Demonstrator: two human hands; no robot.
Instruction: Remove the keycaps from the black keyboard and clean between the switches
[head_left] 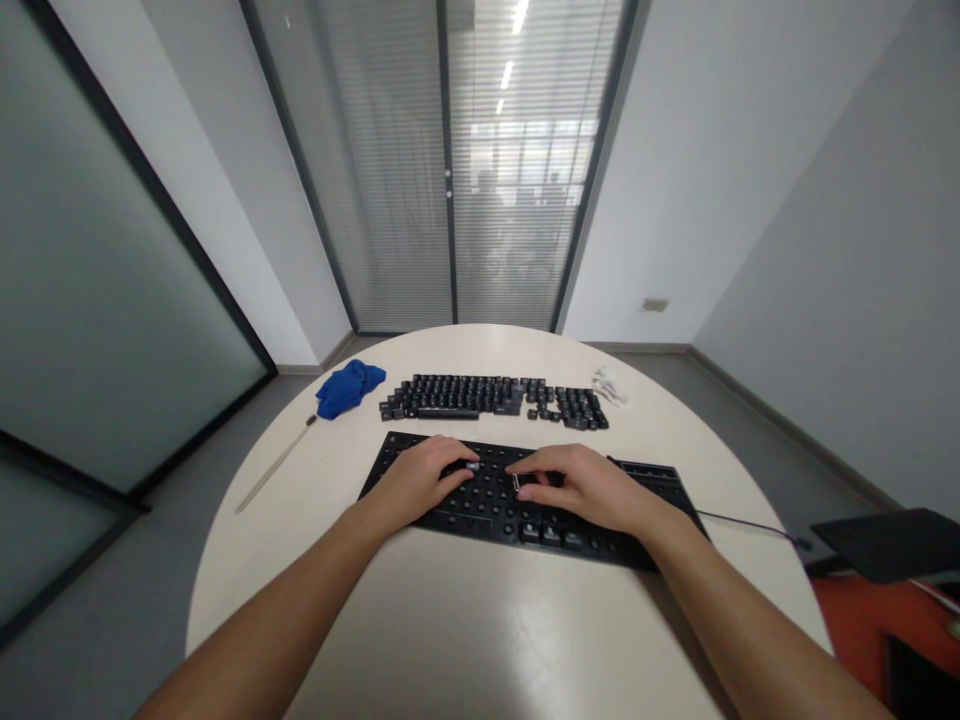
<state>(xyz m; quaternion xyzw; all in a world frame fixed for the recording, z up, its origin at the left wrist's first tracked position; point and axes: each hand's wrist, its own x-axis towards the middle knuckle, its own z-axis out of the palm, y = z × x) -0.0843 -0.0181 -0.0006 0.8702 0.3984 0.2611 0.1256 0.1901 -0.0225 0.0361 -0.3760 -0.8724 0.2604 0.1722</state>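
A black keyboard [457, 522] lies on the round table, most of its key positions bare, with a few keycaps [551, 536] seated along its near edge. My left hand [420, 478] is over its left half, thumb and index finger closed on a small keycap [472, 465]. Over the right half, my right hand [577, 485] has its thumb and index finger curled around a small piece with a pale edge [516, 482]; its kind is unclear. Beyond the keyboard, many loose black keycaps [457, 393] sit in keyboard order.
On the pale table [480, 620], a blue cloth [349, 388] and a thin stick with a dark tip [274, 465] lie at the left. Crumpled white tissue [610, 385] sits at the back right. A cable [742, 522] runs off the right. Past the right edge stands a red-orange object [862, 625].
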